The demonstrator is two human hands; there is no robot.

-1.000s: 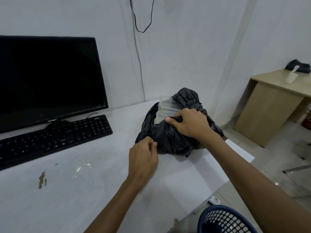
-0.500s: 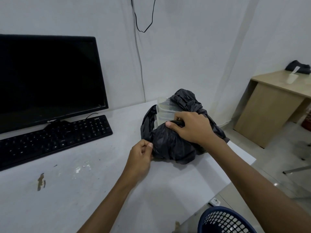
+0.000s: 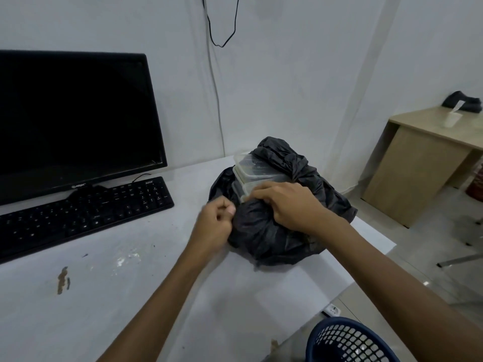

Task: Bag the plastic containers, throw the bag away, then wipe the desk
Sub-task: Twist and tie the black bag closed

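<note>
Right hand (image 3: 290,205) on crumpled black bag (image 3: 269,236)

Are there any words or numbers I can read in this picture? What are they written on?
None can be read for sure.
Monitor: small pale logo on its bottom edge, too blurred.
Keyboard: key letters and a tiny label at its top right, too small.
Plastic containers: faint raised marks on the top lid, unreadable.

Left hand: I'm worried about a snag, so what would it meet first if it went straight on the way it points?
The left hand already touches the bag; next, probably the containers, though depth is unclear.
</note>
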